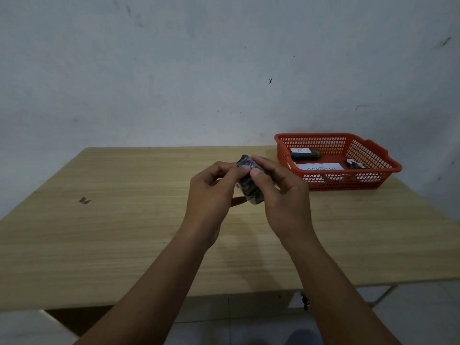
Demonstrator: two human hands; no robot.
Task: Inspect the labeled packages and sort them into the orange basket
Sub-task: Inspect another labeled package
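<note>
Holding a small dark package (250,181) up over the middle of the bench (124,220), I have both hands wrapped on it. My left hand (211,192) pinches its upper left side between thumb and fingertips, and my right hand (281,192) grips the right side, thumb pressed on the front near the top. The package is clear of the bench top, tilted slightly, its wrap shiny; I cannot see any label on it from here.

The orange basket (373,181) sits at the far right corner of the bench, near the wall (224,70). Inside it, a dark package with a white label marked "A" (304,153) lies toward the far left of the basket. A second dark package (354,164) lies toward the right side, its label too small to read. Between them, on the basket floor, is a white paper sheet (319,167) with writing I can only partly make out.

A small dark mark (84,200) shows on the bench top toward the left edge.
</note>
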